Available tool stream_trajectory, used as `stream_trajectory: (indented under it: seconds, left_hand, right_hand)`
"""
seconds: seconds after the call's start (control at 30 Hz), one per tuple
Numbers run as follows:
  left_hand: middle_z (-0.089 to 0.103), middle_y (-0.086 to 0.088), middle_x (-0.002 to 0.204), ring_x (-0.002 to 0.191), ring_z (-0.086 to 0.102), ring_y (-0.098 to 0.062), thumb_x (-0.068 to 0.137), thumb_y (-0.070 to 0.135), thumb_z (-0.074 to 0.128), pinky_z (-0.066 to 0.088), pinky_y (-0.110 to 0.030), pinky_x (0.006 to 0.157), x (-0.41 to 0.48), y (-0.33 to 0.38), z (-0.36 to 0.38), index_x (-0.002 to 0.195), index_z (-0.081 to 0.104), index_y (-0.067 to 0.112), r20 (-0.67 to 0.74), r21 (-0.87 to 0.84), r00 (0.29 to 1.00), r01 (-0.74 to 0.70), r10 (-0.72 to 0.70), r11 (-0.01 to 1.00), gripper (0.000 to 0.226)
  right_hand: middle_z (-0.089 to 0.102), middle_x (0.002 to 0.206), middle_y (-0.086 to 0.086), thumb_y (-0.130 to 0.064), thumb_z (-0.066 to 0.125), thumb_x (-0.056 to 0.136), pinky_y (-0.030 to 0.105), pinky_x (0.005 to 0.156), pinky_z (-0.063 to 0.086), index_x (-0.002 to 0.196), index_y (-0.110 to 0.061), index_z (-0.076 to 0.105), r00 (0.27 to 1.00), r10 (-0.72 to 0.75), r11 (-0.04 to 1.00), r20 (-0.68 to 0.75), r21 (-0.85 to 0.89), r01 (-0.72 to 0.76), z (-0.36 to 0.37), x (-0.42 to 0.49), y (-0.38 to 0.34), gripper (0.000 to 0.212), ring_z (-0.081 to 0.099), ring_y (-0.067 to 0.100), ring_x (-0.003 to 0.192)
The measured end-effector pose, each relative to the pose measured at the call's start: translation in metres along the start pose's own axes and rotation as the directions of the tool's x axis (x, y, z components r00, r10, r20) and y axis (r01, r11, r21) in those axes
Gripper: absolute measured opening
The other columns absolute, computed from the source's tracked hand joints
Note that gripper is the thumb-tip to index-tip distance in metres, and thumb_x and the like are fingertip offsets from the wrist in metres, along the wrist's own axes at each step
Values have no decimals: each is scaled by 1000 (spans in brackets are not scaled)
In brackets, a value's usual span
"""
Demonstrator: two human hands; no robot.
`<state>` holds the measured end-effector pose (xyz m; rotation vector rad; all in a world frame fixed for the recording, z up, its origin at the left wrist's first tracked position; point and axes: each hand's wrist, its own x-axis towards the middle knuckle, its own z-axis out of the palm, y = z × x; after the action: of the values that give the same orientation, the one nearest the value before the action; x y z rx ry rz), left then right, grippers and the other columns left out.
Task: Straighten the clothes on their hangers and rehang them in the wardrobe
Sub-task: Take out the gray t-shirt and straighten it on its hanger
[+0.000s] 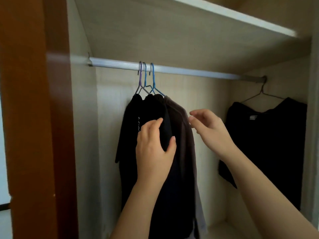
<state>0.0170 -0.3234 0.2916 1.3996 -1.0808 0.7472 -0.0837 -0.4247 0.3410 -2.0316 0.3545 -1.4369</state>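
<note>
Three dark garments hang close together on a purple hanger point(140, 78) and two blue hangers point(152, 80) from the silver rail point(189, 70). My left hand point(154, 149) grips the shoulder of the middle black garment point(162, 107). To its left hangs a black garment with white print point(128, 128), and on its right a grey-brown garment point(183, 128). My right hand point(208, 125) hovers just right of the grey-brown garment, fingers apart, holding nothing. A black T-shirt point(269, 145) hangs on a grey wire hanger point(261, 95) at the rail's right end.
A brown wooden door frame point(34, 118) stands at the left. A white shelf point(224, 16) runs above the rail. The rail is bare between the two groups of clothes. The wardrobe's right wall point(313, 118) is next to the black T-shirt.
</note>
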Motion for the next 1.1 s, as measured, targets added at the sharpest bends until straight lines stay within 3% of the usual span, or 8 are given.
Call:
stream_trajectory:
  seconds: [0.13,0.27,0.43,0.6,0.77,0.9,1.0,1.1]
  left_hand:
    - [46,-5,131,124,42,-20,81,33,59,38,-31,98,18,-3,16,130,45,14,29,63,998,58,-60,996,54]
    - [49,-6,127,116,51,-23,82,17,61,47,-41,94,26,-12,24,127,47,12,-1,63,995,100,-100,993,47]
    - [52,3,119,104,53,-12,85,15,58,46,-26,88,28,-23,17,120,53,16,-49,-57,983,176,-179,983,36]
    - [46,15,108,88,50,4,85,14,59,38,-7,75,30,-29,12,117,56,17,-43,-78,990,134,-137,988,33]
    - [51,15,103,94,54,1,84,14,59,49,-24,83,28,-34,5,113,58,19,-48,-122,987,146,-152,982,29]
    - [51,21,101,99,56,-7,84,14,59,50,-30,88,26,-36,1,114,59,19,-33,-136,987,149,-155,979,30]
    - [50,26,101,100,55,-3,85,14,59,46,-22,88,23,-37,0,116,58,22,-8,-144,988,150,-153,978,32]
    - [50,27,100,95,52,7,85,15,59,40,-10,83,18,-38,0,114,56,29,23,-161,986,165,-163,973,32]
  right_hand:
    - [56,81,-10,-29,60,85,19,62,43,100,-19,55,999,12,1000,49,-18,-11,12,30,0,18,54,5,69]
    - [54,76,-12,-26,62,84,25,64,44,98,-17,57,995,3,990,99,-142,11,19,51,9,18,54,9,69]
    - [60,88,4,-19,60,84,31,76,45,88,-17,60,996,-9,981,90,-192,26,10,70,29,3,54,19,81]
    - [60,91,6,-19,59,85,28,73,41,97,-10,63,998,3,958,70,-287,17,6,89,34,15,56,22,88]
    - [61,96,13,-23,48,92,27,70,35,99,-3,61,992,26,872,123,-488,38,20,107,30,25,55,30,93]
    - [55,79,11,-26,43,95,28,63,32,88,2,61,996,34,911,83,-412,4,28,110,31,33,50,27,79]
    - [44,60,5,-25,44,94,31,55,28,69,-3,51,997,74,946,-14,-315,-74,25,110,36,34,44,26,71]
    - [44,60,8,-23,45,93,31,54,29,68,4,51,988,121,970,-98,-198,-139,22,109,38,38,41,23,68]
